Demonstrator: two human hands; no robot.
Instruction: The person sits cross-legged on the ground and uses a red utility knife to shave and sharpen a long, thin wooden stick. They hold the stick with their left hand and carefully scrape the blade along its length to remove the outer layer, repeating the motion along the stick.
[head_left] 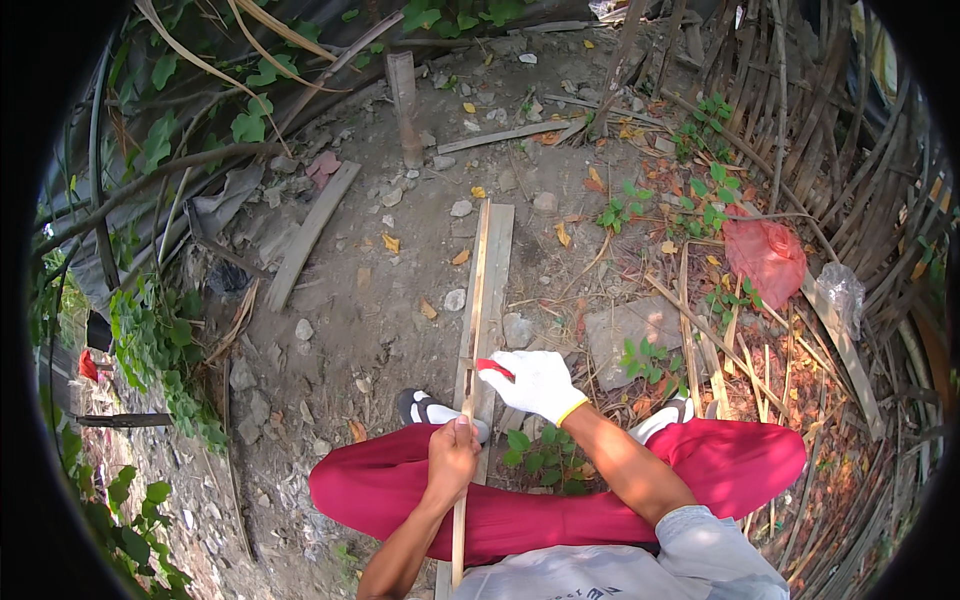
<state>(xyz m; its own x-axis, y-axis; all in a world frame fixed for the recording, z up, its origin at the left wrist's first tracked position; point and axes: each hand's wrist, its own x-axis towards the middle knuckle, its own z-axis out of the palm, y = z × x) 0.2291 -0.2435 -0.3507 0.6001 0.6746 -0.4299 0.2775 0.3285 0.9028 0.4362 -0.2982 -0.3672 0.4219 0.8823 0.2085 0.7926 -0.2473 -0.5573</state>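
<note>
My left hand [452, 457], bare, is closed around a long thin bamboo strip [474, 300] that runs from near my lap away across the ground. My right hand [538, 383], in a white glove with a yellow cuff, grips a red-handled tool [493, 368] pressed against the strip just above my left hand. The strip lies over a flat wooden plank [497, 260] on the dirt. I am crouched in red trousers [380, 485], one sandalled foot [422, 408] resting beside the plank.
A woven bamboo fence [850, 150] curves along the right. A red plastic bag [766, 255] and a clear bag [842, 288] lie by it. Loose planks [310, 235], a short post [405, 95], stones and dry leaves litter the dirt. Leafy vines [160, 345] crowd the left.
</note>
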